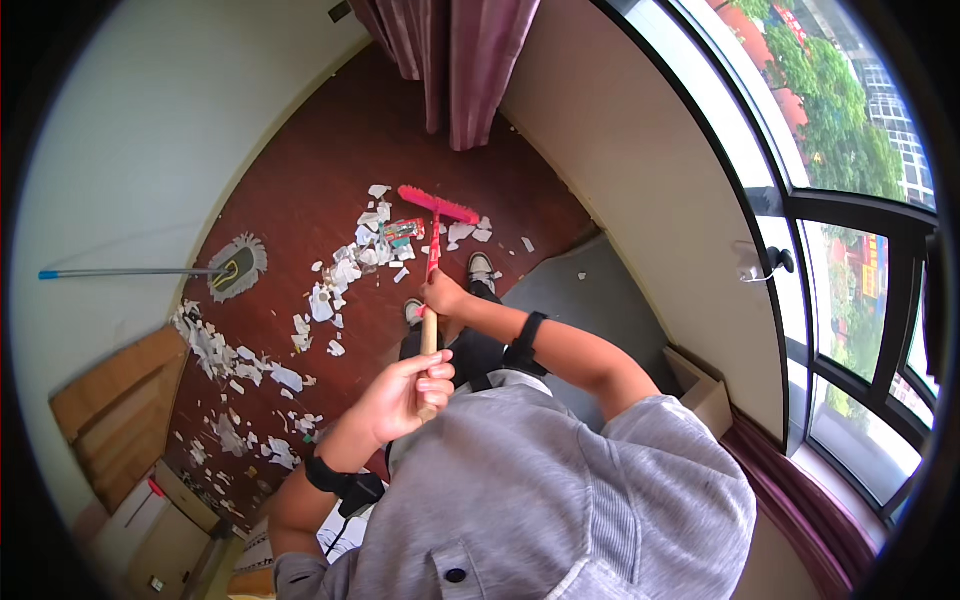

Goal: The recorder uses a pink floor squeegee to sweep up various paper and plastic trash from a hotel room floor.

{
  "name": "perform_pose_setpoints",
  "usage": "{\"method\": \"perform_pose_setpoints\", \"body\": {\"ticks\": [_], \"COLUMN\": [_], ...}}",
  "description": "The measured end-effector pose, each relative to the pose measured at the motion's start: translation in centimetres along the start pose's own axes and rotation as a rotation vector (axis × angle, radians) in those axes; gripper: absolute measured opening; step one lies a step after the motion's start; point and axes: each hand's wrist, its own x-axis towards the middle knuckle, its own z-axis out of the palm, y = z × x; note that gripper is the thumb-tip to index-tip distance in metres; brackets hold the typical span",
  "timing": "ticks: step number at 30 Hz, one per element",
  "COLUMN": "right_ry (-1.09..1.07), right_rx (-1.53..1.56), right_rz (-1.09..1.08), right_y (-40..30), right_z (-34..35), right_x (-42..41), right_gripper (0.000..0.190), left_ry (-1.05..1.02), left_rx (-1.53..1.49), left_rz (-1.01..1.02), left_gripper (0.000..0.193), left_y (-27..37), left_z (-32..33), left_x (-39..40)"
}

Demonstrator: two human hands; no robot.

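Both of my hands are around the handle of a broom with a pink bristle head. My left hand grips the bare wooden top end of the handle, close to my body. Further down, my right hand is closed around the shaft where its red wrapping begins. The broom head rests on the dark red floor ahead of my shoes. White paper scraps lie beside it on the right. On its left, a red and green printed packet lies among more crumpled scraps.
A flat mop leans on the left wall. Scraps spread near a wooden board. Purple curtains hang ahead. Grey matting covers the floor at right, below a black-framed window. An open cardboard box stands by the wall.
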Motion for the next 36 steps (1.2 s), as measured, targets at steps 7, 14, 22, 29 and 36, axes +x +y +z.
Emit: {"method": "perform_pose_setpoints", "body": {"ticks": [7, 14, 22, 29, 36], "right_ry": [0.242, 0.312, -0.078, -0.018, 0.327], "right_rx": [0.304, 0.335, -0.117, -0.018, 0.370], "right_rz": [-0.061, 0.022, -0.486, -0.288, 0.119], "right_y": [1.1, 8.7, 5.9, 3.0, 8.6], "right_z": [0.6, 2.6, 15.9, 19.8, 13.4], "right_x": [-3.9, 2.3, 1.6, -3.6, -6.1], "right_gripper": [0.014, 0.008, 0.015, 0.014, 0.012], "left_ry": [-0.089, -0.064, -0.044, -0.078, 0.025], "left_rx": [0.310, -0.072, -0.205, 0.035, 0.064], "left_rz": [-0.123, -0.041, -0.087, -0.133, -0.326], "left_gripper": [0.027, 0.007, 0.013, 0.020, 0.013], "left_y": [1.1, 4.3, 5.4, 3.6, 2.7], "left_z": [-3.6, -12.7, -13.5, -14.0, -15.2], "left_x": [-0.6, 4.3, -9.9, -13.5, -8.4]}}
